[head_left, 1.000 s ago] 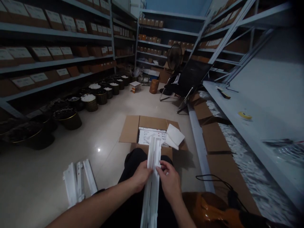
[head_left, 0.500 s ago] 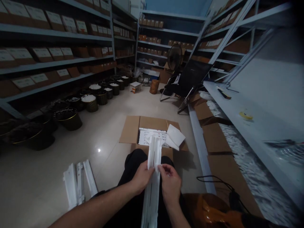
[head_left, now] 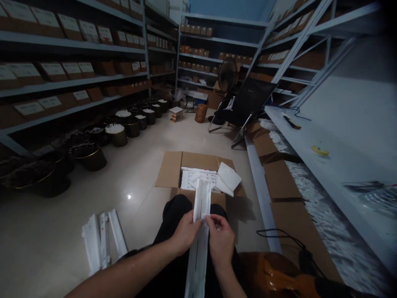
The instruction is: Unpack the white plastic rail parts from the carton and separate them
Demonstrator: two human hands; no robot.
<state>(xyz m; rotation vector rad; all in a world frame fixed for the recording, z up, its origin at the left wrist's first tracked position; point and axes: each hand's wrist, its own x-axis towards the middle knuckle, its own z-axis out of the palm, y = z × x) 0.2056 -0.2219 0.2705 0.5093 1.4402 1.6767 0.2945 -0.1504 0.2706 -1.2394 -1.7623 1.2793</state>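
A long white rail (head_left: pixel 198 248) with a dark slot down its middle lies lengthwise over my lap, its far end reaching up in front of the cardboard box. My left hand (head_left: pixel 185 234) is closed around its left side, thumb on top. From the right, my right hand (head_left: pixel 221 238) pinches the rail's edge at about the same height, thumb and forefinger together, other fingers curled. A small white part seems to cross the slot by the right fingertips, too small to make out. Several similar white rails (head_left: pixel 93 244) lie on the floor to my left.
An open cardboard box (head_left: pixel 169 169) with printed white packs stands before my knees, white pads (head_left: pixel 229 178) at its right. Dark baskets (head_left: pixel 88 157) line the left shelves. An orange-brown tool (head_left: pixel 276 277) lies at my right, near a white bench (head_left: pixel 310 136). A black chair (head_left: pixel 248 101) stands farther back.
Both hands keep their places on the rail. The right fingers have shifted very slightly; otherwise only a small camera movement shows.
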